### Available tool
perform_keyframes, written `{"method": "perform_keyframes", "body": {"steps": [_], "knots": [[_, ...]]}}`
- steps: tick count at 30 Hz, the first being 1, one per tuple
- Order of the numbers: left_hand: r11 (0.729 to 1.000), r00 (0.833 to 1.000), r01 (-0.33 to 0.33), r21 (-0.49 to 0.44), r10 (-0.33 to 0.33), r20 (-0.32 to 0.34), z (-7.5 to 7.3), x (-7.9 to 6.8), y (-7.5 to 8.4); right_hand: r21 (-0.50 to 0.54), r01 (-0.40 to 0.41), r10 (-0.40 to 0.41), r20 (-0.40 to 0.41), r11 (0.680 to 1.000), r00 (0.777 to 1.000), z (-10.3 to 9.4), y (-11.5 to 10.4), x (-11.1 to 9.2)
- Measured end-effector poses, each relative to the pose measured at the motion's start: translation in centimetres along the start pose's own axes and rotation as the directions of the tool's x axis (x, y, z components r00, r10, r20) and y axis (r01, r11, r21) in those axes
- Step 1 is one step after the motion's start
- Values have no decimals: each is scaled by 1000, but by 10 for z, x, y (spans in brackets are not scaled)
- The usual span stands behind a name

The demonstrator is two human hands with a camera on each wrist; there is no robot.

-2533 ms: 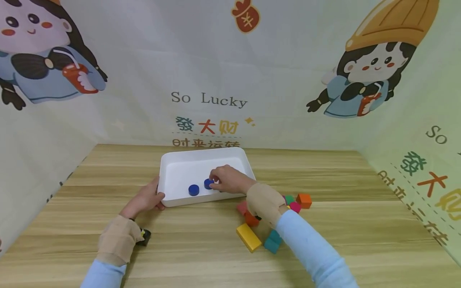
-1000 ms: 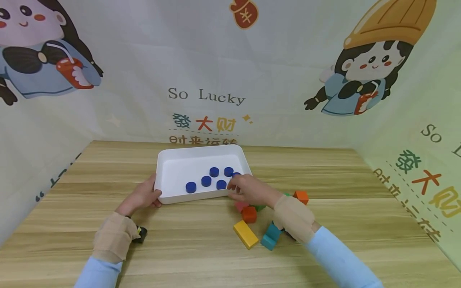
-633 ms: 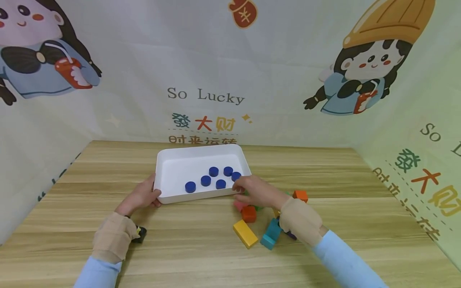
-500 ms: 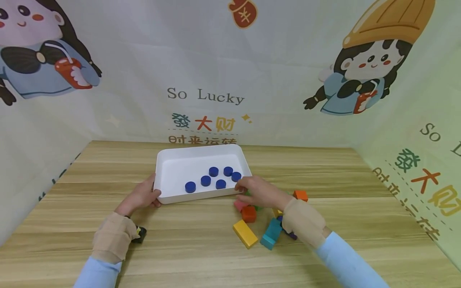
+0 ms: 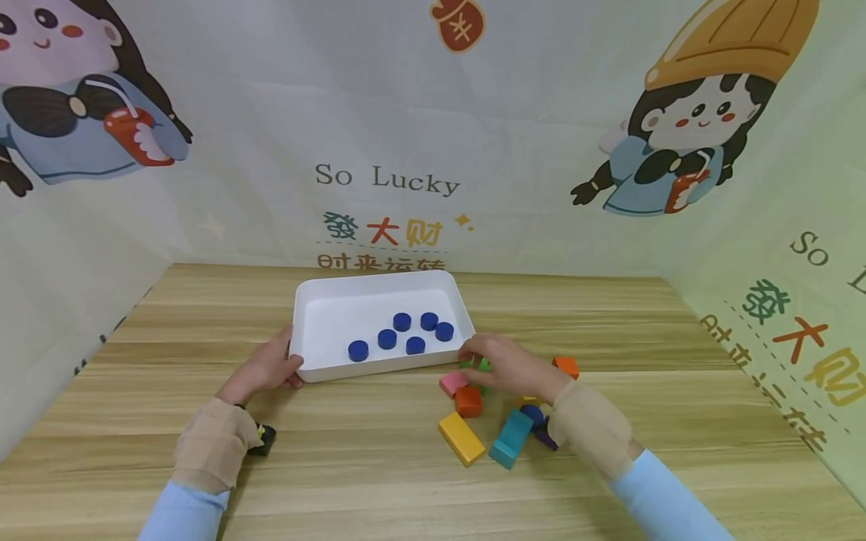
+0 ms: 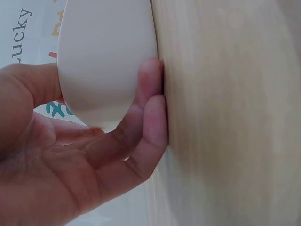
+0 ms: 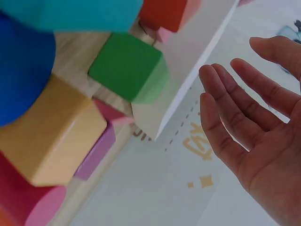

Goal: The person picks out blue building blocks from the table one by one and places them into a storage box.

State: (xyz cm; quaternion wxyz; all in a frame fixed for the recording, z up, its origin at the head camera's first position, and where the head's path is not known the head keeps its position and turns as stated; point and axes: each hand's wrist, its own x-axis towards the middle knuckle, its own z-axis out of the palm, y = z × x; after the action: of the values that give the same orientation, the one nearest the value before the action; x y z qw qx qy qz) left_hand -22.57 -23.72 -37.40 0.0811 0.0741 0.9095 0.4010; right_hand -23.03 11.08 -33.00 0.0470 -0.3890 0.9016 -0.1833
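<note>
Several blue discs [image 5: 387, 339] lie spread over the right half and front of a white tray [image 5: 365, 370]. My left hand [image 5: 267, 368] grips the tray's near left corner; in the left wrist view its thumb is at the rim and its fingertips [image 6: 151, 77] curl against the outer wall, low by the tabletop. Beyond the tray's near right corner hovers my right hand [image 5: 504, 366], close over a green block [image 5: 484, 366] and a pink block [image 5: 452, 385]. Seen from the right wrist, that hand's fingers are spread and loosely bent, with nothing held.
Right of the tray lie loose blocks: red-orange [image 5: 468, 402], yellow [image 5: 461, 439], teal [image 5: 512, 438], purple [image 5: 545, 434] and orange [image 5: 566, 367], with another blue disc [image 5: 532, 414] among them. A printed cloth [image 5: 541, 150] hangs behind the wooden table [image 5: 338, 466].
My right hand has left a blue disc inside the tray and moved right, out over the blocks, uncovering more discs. The left hand keeps its hold on the tray.
</note>
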Motion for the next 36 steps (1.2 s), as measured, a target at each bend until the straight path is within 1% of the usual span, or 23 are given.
{"method": "perform_keyframes", "body": {"steps": [6,9,10,11,13,15,16,17,20,23,27,32,36], "knots": [[1000,1000,1,-3,-1,5,0,1,-3,59,9,-6,-49,998,999,-6,9,-10],[1000,1000,-13,-22,13,11,-1,3,-9,69,7,-3,-58,998,998,-8,12,-14],[999,999,-39,-32,39,9,0,5,-14,65,3,1,-57,998,998,-8,13,-15],[998,999,-47,-36,47,11,0,6,-17,63,-1,5,-57,998,998,-8,14,-17],[998,998,-56,-40,57,14,0,7,-19,71,-19,23,-54,997,998,-9,14,-19],[998,999,-49,-36,49,11,0,6,-17,84,-38,42,-48,996,998,-9,15,-22],[999,999,-42,-33,42,9,0,5,-15,95,-49,54,-43,994,998,-10,15,-24],[1000,1000,-20,-23,20,11,-1,4,-10,108,-56,61,-39,993,997,-11,16,-26],[1000,1000,-5,-1,5,9,-1,2,-4,136,-69,75,-35,988,997,-15,19,-30],[1000,1000,-7,9,7,7,-1,1,-2,110,-59,66,-57,992,996,-19,23,-35],[1000,1000,-2,3,2,0,-1,1,-1,48,-61,65,-82,997,995,-20,27,-43],[1000,1000,-11,-10,11,4,-1,0,0,46,-77,80,-67,996,995,-16,31,-55],[1000,1000,-10,-17,10,7,-1,0,1,41,-61,65,-83,997,994,-12,34,-62]]}}
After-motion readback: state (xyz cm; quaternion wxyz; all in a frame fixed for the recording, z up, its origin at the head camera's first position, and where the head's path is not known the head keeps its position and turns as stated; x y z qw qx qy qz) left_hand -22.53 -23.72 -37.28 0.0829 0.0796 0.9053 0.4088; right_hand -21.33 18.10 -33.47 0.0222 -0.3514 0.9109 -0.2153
